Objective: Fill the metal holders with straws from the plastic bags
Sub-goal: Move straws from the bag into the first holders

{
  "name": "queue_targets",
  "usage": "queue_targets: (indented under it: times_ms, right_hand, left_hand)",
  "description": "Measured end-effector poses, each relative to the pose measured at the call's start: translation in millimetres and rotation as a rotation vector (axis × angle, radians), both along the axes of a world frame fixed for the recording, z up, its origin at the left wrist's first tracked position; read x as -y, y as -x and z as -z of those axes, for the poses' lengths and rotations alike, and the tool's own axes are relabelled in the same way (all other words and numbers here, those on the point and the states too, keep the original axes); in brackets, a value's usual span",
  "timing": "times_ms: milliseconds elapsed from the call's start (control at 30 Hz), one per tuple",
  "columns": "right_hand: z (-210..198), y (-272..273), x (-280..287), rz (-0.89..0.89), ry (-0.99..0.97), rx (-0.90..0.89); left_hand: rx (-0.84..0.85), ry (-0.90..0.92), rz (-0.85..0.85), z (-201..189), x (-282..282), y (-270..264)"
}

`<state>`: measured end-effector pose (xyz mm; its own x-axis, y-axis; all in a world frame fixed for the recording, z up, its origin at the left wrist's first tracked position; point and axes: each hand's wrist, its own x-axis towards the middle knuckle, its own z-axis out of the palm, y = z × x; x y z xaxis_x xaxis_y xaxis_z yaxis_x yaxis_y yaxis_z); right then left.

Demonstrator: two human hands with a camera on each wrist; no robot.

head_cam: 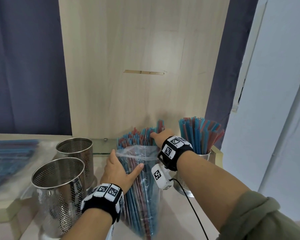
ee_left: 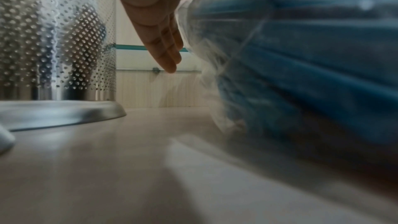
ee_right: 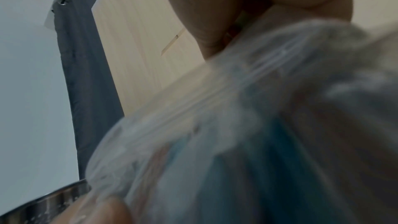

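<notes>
Standing behind everything we see a tall pale wooden panel (head_cam: 142, 66), with dark blue curtains (head_cam: 24, 66) to either side of it. Below it runs the light worktop (head_cam: 177, 213), which carries all the task's things.

Largest among them is the clear plastic bag (head_cam: 142, 184), lying lengthwise in the middle with its open mouth towards the panel. Blue and red straws (head_cam: 137, 139) fill it and stick out past the mouth. Our left hand (head_cam: 119, 170) lies over the bag's left side, thumb stretched across the plastic and fingers (ee_left: 165, 47) straight along its flank; in the left wrist view they are extended, not curled. Our right hand (head_cam: 160, 136) reaches over the bag's mouth into the exposed straw ends. From the head view we cannot tell whether it pinches any straws, and the right wrist view is too blurred to settle it.

Two perforated metal holders stand left of the bag, both without straws: the near holder (head_cam: 59, 193) at the front and the far holder (head_cam: 76, 156) just behind it. A third, the filled holder (head_cam: 194, 163), stands to the right beyond our right forearm, packed with upright blue and red straws.

At the far left edge lies another bag of straws (head_cam: 9, 161), blurred, well apart from the hands.
</notes>
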<state>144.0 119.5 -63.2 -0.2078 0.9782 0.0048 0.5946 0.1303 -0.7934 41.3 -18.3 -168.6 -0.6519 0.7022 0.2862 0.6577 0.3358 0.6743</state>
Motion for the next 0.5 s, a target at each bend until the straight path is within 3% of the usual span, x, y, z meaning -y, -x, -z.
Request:
queue_targets:
  times_ms: [233, 400, 500]
  right_hand:
    - [-23.8, 5.2, 2.9, -0.032, -0.167, -0.167]
    - [-58.4, 9.3, 5.0, -0.053, -0.35, -0.406]
    - [-68.7, 10.3, 1.7, -0.048, -0.348, -0.446]
  left_hand:
    - [0.009, -0.008, 0.007, 0.8, -0.8, 1.0]
    - [0.019, -0.017, 0.009, 2.3, -1.5, 1.3]
    - [0.018, -0.024, 0.007, 3.0, -2.4, 1.0]
